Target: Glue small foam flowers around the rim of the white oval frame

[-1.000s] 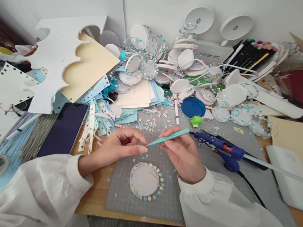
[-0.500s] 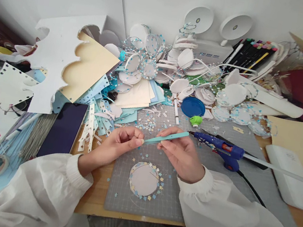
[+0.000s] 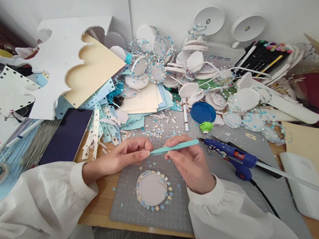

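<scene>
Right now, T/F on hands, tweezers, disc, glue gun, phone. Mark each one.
1. The right hand holds the teal tweezers. True.
2. The left hand rests on the phone. False: its fingertips meet the tweezers' tip above the grey cutting mat; the phone lies apart, to its left.
3. The round paper disc lies on the mat, ringed by small paper flowers. True.
4. The blue glue gun is gripped in the right hand. False: it lies on the mat to the right of that hand, untouched.
5. The phone's screen is lit. False: it is dark.
</scene>
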`<state>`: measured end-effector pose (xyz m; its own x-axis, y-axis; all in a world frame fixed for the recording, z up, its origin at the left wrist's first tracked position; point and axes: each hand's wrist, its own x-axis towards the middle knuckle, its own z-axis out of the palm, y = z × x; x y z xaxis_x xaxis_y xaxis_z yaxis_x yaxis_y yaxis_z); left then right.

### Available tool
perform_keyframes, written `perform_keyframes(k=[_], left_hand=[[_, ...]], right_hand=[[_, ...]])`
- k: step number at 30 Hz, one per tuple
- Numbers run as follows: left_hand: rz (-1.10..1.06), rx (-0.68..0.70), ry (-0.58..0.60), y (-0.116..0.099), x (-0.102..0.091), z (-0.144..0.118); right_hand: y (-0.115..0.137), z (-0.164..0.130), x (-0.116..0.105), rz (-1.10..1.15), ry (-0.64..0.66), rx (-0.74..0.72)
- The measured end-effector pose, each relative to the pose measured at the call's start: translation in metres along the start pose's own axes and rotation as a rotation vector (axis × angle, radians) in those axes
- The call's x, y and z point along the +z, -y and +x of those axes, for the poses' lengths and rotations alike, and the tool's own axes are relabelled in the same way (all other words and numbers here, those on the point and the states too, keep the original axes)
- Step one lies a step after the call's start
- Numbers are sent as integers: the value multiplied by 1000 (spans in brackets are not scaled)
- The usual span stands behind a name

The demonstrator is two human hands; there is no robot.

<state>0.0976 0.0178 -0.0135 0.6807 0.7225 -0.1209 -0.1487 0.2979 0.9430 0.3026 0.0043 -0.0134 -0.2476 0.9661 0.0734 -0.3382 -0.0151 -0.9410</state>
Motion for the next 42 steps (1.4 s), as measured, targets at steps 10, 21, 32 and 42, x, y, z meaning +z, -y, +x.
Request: perform_keyframes(k=[10, 21, 32, 42], left_hand=[[-75, -33, 64, -3, 1, 0], [45, 41, -70, -2, 2, 1], [34, 100, -75, 2, -2, 2], [-84, 61, -88, 5, -2, 1]], right_hand=[[1, 1, -2, 24, 83, -20], [4, 2, -6, -11, 163, -124], [5, 2, -3, 40, 145, -95], [5, 2, 0, 80, 115, -56]])
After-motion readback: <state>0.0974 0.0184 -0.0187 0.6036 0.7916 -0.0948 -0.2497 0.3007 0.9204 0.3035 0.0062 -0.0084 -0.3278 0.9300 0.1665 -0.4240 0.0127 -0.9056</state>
